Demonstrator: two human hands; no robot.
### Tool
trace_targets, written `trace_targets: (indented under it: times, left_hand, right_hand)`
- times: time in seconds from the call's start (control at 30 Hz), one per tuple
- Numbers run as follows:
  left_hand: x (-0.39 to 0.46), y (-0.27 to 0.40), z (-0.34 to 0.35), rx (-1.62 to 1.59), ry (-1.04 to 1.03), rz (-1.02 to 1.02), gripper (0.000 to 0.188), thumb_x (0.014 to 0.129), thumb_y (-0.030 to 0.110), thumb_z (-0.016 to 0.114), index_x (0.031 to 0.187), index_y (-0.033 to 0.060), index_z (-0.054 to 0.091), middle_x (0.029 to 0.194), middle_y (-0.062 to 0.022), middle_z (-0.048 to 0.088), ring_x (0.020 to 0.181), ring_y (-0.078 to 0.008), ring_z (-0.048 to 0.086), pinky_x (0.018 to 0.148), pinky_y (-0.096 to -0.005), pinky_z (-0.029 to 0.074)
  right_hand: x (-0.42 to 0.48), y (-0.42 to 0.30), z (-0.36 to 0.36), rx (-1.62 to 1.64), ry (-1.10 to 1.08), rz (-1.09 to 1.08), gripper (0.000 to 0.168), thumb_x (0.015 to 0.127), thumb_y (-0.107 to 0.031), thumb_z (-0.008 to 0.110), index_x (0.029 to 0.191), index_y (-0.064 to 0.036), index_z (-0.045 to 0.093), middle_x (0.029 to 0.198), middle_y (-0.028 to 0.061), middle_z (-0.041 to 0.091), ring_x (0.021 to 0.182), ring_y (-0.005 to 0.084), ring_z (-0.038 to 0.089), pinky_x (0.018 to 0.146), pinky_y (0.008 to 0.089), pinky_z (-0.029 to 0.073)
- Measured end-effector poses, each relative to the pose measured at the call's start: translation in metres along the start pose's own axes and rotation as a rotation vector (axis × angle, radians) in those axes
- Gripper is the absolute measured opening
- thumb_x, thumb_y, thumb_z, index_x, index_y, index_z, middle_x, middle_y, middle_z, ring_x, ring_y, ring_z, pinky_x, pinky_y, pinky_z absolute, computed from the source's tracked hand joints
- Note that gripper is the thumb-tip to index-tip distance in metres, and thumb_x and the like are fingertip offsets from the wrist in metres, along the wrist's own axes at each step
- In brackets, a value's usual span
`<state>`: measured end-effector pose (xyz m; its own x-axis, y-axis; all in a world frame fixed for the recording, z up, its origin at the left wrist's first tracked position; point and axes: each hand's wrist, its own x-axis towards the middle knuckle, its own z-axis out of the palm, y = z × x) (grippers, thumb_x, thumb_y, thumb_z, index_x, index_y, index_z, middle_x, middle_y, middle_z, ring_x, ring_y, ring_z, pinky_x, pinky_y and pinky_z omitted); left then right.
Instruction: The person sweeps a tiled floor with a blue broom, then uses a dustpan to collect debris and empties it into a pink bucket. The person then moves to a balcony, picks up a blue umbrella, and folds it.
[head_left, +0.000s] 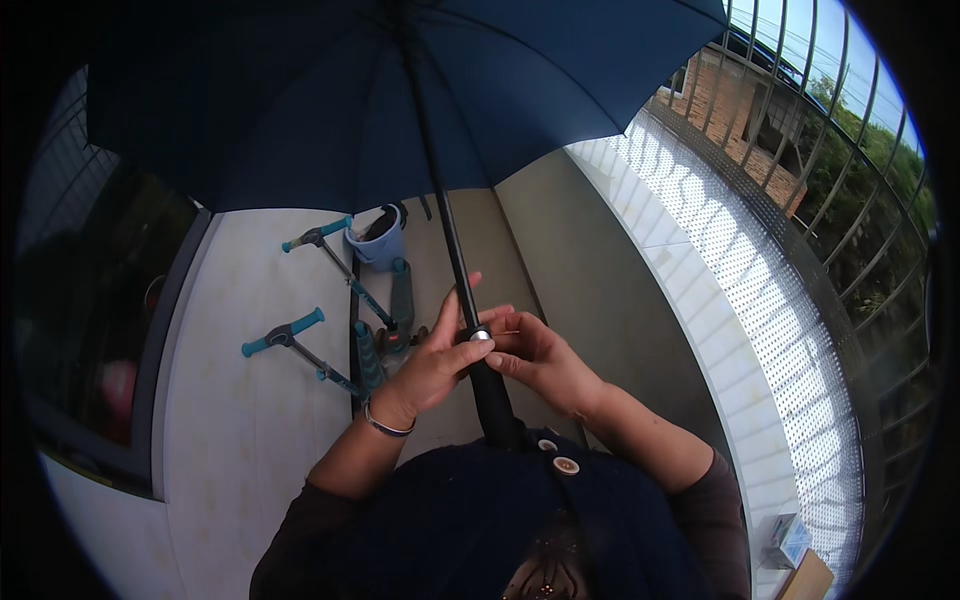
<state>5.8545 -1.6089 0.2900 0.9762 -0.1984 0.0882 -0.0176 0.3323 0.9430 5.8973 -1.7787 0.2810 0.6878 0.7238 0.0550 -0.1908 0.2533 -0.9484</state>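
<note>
A dark blue umbrella (525, 82) stands spread above and in front of me, its black shaft (448, 232) running down toward my chest. My left hand (442, 356) is wrapped around the shaft just above the black handle (493, 405), its thumb on the silver button (479, 335). From the other side my right hand (544, 356) touches the same spot with thumb and bent fingers. A thin strand shows between the right fingers; what it belongs to cannot be told. The handle's lower end rests near my dark buttoned top.
Two scooters with teal grips (296, 330) stand by the wall at the left, beside a blue bucket (382, 244) holding things. A dark-framed glass pane (82, 322) is far left. Metal bars (810, 157) and a perforated ledge (757, 292) line the right, with a small box (789, 541) lower down.
</note>
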Motion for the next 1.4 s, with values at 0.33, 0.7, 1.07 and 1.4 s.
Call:
trace_targets:
  times: [0.33, 0.7, 1.07, 1.4]
  left_hand:
    - [-0.024, 0.007, 0.006, -0.085, 0.079, -0.065, 0.071, 0.09, 0.015, 0.048, 0.146, 0.0168, 0.004, 0.095, -0.0117, 0.053, 0.091, -0.027, 0.061, 0.075, -0.0413, 0.054]
    - [-0.042, -0.009, 0.015, -0.067, 0.243, -0.047, 0.049, 0.094, 0.024, 0.048, 0.133, 0.0015, 0.029, 0.101, -0.0176, 0.058, 0.098, -0.0321, 0.061, 0.077, -0.0389, 0.053]
    - [-0.053, -0.013, 0.013, -0.02, 0.298, -0.145, 0.036, 0.094, 0.032, 0.045, 0.105, -0.0014, 0.049, 0.084, -0.015, 0.061, 0.071, -0.0282, 0.066, 0.064, -0.0367, 0.055]
    - [-0.042, -0.024, 0.015, 0.064, 0.369, -0.017, 0.034, 0.095, 0.027, 0.043, 0.106, -0.0043, 0.05, 0.08, -0.0111, 0.06, 0.066, -0.0195, 0.064, 0.052, -0.0285, 0.055]
  right_hand:
    - [0.058, -0.014, -0.029, -0.302, 0.09, -0.122, 0.049, 0.093, -0.043, 0.05, 0.112, 0.002, 0.055, 0.096, 0.0075, 0.061, 0.091, 0.0137, 0.056, 0.084, 0.0283, 0.044]
    - [0.108, 0.007, 0.024, 0.243, -0.087, 0.005, 0.039, 0.096, -0.035, 0.045, 0.107, 0.0, 0.058, 0.092, 0.0089, 0.063, 0.088, 0.0184, 0.059, 0.088, 0.0314, 0.046]
    - [0.067, 0.008, 0.025, 0.231, -0.19, 0.046, 0.045, 0.095, -0.034, 0.046, 0.122, 0.002, 0.048, 0.092, 0.0095, 0.061, 0.08, 0.0167, 0.06, 0.078, 0.0298, 0.049]
    - [0.021, 0.001, 0.021, 0.099, -0.153, 0.272, 0.029, 0.089, -0.024, 0.053, 0.107, -0.001, 0.05, 0.08, 0.005, 0.055, 0.055, 0.0121, 0.051, 0.048, 0.0237, 0.043]
